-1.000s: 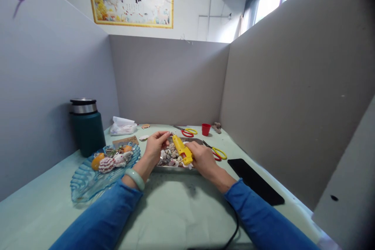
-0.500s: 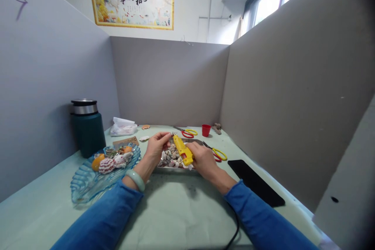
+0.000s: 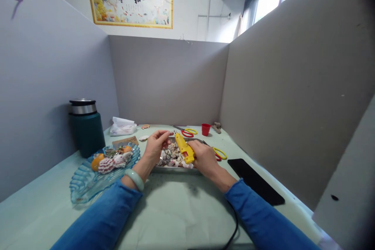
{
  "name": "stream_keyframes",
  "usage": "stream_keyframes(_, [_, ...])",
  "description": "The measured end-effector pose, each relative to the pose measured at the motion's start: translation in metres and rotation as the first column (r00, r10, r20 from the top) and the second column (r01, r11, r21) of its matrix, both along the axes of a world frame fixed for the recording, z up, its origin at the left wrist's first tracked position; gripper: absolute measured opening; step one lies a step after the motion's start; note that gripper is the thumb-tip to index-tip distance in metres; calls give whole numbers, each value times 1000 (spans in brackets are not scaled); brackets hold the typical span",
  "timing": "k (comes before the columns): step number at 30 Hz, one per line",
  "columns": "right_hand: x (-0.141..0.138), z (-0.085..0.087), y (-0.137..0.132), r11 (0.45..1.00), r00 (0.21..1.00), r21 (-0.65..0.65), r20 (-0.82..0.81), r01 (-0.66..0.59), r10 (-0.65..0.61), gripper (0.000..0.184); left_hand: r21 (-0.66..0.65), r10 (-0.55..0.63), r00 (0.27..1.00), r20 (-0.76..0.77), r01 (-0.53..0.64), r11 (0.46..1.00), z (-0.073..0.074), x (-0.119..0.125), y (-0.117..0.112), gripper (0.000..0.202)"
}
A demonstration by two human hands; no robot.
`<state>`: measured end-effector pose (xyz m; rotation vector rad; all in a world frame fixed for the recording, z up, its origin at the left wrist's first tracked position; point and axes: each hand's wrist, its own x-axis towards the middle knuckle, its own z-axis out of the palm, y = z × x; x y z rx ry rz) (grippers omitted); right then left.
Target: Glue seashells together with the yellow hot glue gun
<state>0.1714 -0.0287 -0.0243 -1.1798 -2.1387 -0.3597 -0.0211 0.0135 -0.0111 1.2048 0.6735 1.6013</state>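
Intently, a person in blue sleeves [image 3: 99, 215] works at a paper-covered table [image 3: 172, 211], a black cord [image 3: 236, 224] curving beneath the right forearm. To the left sits a scalloped blue dish [image 3: 83, 191] bearing striped shells [image 3: 107, 165] and orange pieces; a flat black object [image 3: 254, 181] lies to the right. At center, the right hand [image 3: 206, 159] curls its fingers around the handle of a yellow glue gun [image 3: 183, 147], held above the near part of a metal tray [image 3: 175, 170] of small shells [image 3: 171, 156]. The left hand [image 3: 156, 144] presses thumb and forefinger together just beside the nozzle; anything between them is too small to make out. Beyond stand a dark green flask [image 3: 87, 134], red-and-yellow scissors [image 3: 190, 132] and a red cup [image 3: 206, 129], before gray partitions [image 3: 170, 82].
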Motion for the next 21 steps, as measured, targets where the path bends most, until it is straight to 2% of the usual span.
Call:
stream_keyframes(13, [-1,-1,-1,999,998,-20,27,-48,48,34,-15,-10,1000,1,10,1000,-2,1,1,29])
stream_keyframes(21, [2,0,1,1000,1000,-3,-9,5,-5,33,-1,-12,1000,1,12,1000,-1,-1,1,27])
